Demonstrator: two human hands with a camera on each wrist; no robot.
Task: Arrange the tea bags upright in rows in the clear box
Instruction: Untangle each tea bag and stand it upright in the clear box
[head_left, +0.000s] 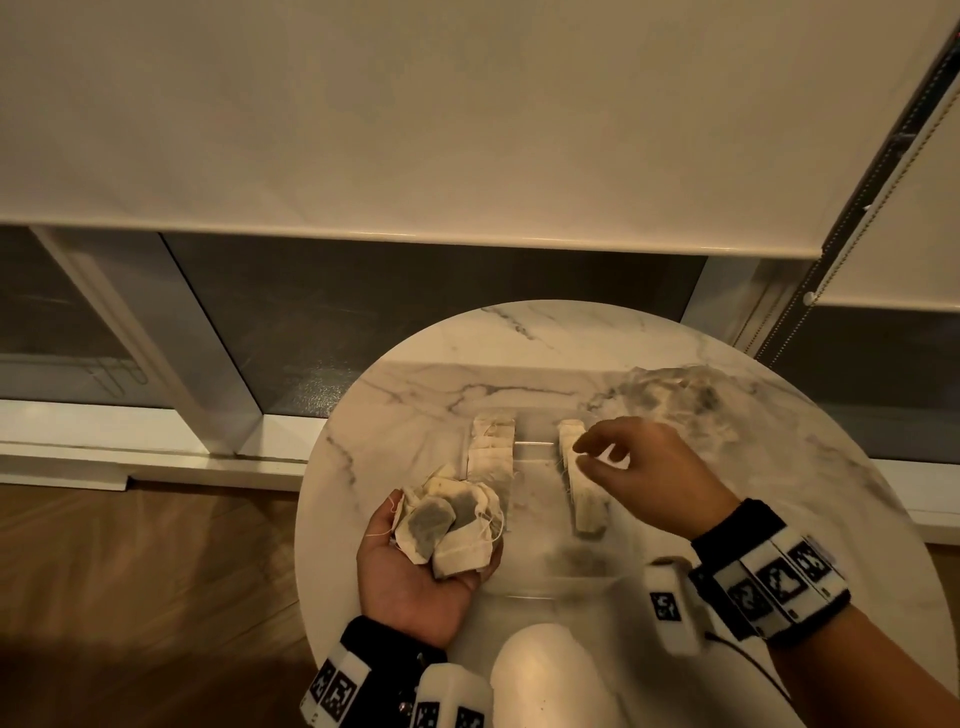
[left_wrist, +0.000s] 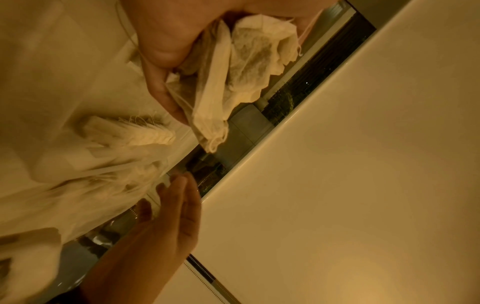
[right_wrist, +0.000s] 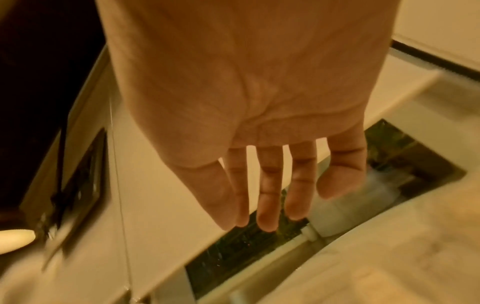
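A clear box (head_left: 540, 592) sits mid-table on the round marble table (head_left: 415, 395). Two rows of upright tea bags stand in it: a left row (head_left: 491, 454) and a right row (head_left: 582, 488). My left hand (head_left: 410, 582) is palm up at the box's left side, its fingers curled round a loose bunch of tea bags (head_left: 447, 527). The left wrist view shows that bunch (left_wrist: 246, 61) under the thumb of the left hand (left_wrist: 161, 51). My right hand (head_left: 639, 467) hovers over the right row with loose fingers. The right wrist view shows this hand (right_wrist: 259, 144) flat and holding nothing.
A crumpled clear plastic bag (head_left: 670, 400) with more tea bags lies at the table's back right. A pale rounded shape (head_left: 540, 675) sits at the near table edge. Behind the table are a window frame and a lowered roller blind (head_left: 415, 130); wooden floor lies left.
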